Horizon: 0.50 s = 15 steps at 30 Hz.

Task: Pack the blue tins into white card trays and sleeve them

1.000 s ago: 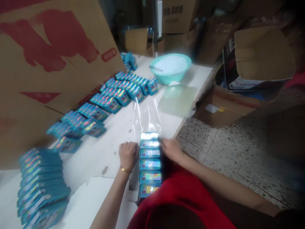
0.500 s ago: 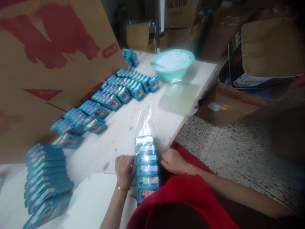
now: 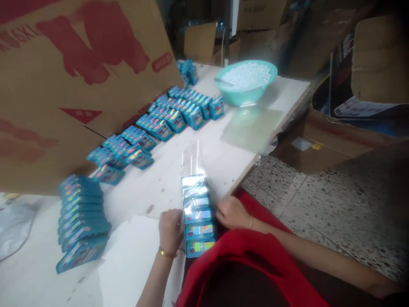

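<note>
A column of several blue boxes (image 3: 198, 216) in clear plastic film lies at the near table edge, the film's loose end (image 3: 193, 160) stretching away beyond the far box. My left hand (image 3: 171, 230) is closed against the left side of this column. On its right side my right hand (image 3: 233, 212) is also closed, fingers curled toward the boxes. Both hands seem to hold the wrapped column from its sides; the fingertips are hidden. White sheets (image 3: 131, 256) lie left of my left hand.
Blue boxes stand in rows (image 3: 162, 121) along a large cardboard box (image 3: 96, 81), and another row (image 3: 83, 213) is at the left. A turquoise bowl (image 3: 246, 96) of white pieces stands at the back. An open carton (image 3: 332, 140) is on the right.
The view has shifted, so the table's contents appear farther right. The wrapped column sits slightly higher in the view between my hands, which keep their closed pose.
</note>
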### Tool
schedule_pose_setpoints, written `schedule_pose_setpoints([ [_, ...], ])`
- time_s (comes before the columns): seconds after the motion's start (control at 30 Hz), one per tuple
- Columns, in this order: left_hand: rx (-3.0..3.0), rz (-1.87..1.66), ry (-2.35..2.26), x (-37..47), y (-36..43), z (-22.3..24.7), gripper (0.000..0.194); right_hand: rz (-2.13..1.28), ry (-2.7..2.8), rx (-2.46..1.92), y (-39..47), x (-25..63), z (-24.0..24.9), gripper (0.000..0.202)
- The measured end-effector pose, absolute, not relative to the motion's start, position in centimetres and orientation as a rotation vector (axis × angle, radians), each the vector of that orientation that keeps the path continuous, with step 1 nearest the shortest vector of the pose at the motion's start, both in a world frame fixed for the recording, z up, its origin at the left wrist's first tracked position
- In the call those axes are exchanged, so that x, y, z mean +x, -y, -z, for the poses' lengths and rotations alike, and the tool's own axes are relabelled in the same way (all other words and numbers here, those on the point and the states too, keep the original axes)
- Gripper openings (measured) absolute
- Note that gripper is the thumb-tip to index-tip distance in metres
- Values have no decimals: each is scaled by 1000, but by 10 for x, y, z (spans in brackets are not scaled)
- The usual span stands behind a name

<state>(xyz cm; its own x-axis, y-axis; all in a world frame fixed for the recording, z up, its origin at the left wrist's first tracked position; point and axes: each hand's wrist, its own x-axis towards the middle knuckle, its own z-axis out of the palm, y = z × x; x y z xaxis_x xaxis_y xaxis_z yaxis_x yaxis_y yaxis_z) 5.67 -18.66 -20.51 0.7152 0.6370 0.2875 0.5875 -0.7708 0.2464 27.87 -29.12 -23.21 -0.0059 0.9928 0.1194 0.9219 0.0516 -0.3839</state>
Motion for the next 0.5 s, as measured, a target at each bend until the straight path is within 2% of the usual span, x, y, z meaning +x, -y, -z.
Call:
schedule_pose_setpoints([
  [0.13,2838,-423,-862,50,200,195,23,-320,2178,-1698,303,284,246,20],
  [0.3,2826,-265,-676,31,235,181,17,-450,2378,-1515,319,291,247,17],
  [0.5,2787,-338,-828,36,243,184,19,-559,2379,-1498,299,287,231,18],
])
